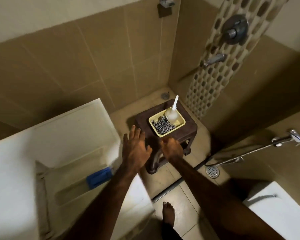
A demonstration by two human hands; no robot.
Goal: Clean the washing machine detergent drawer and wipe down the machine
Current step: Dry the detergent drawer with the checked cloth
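The white washing machine [62, 135] fills the left side, seen from above. Its detergent drawer [76, 181] stands pulled out, with a blue insert [98, 177] in it. A yellow basket [166, 131] on a brown stool [189, 128] holds a black-and-white checked cloth [161, 125] and a clear spray bottle [173, 113] with a white nozzle. My left hand [136, 148] hovers with fingers spread just left of the stool, holding nothing. My right hand [172, 148] hangs with loosely curled fingers over the stool's near edge, just short of the basket.
Tan tiled walls close in the corner. A shower valve [235, 30] and a tap [214, 59] are on the right wall, a hand sprayer [287, 138] lower down. Two floor drains [212, 171] show. A white fixture [280, 210] sits at the lower right. My bare foot [168, 213] stands on the floor tiles.
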